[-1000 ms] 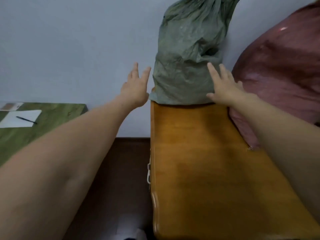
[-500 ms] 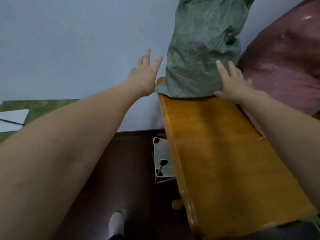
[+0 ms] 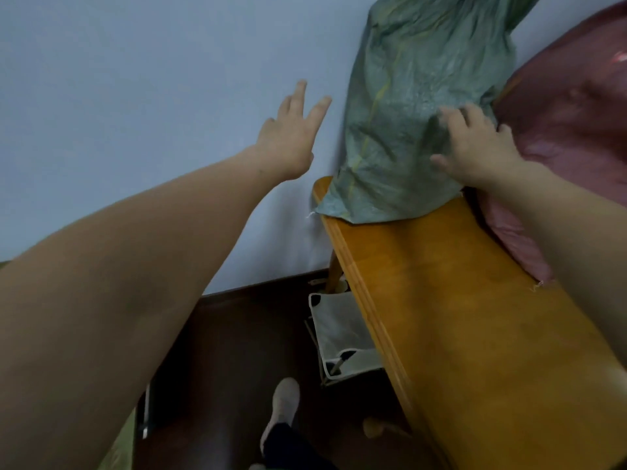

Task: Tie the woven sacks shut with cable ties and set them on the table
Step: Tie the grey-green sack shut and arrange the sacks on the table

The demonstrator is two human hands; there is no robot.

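A green woven sack [image 3: 410,130] stands upright at the far end of the orange wooden table [image 3: 475,334], against the wall; its top runs out of the frame. A dark red woven sack [image 3: 573,137] leans beside it on the right. My right hand [image 3: 475,147] rests on the lower right side of the green sack, fingers slightly bent against the fabric. My left hand [image 3: 291,134] hangs in the air left of the sack with straight, spread fingers, touching nothing. No cable tie is visible.
The table's left edge [image 3: 366,317] drops to a dark brown floor. A white folded frame [image 3: 339,337] sits under the table by its leg. My foot in a light sock [image 3: 281,408] stands on the floor. The pale wall [image 3: 135,96] is close behind.
The camera has tilted and swung left, so the table slants. My right hand has slid a little higher on the green sack and its fingers have bent. My left hand stays off the sack.
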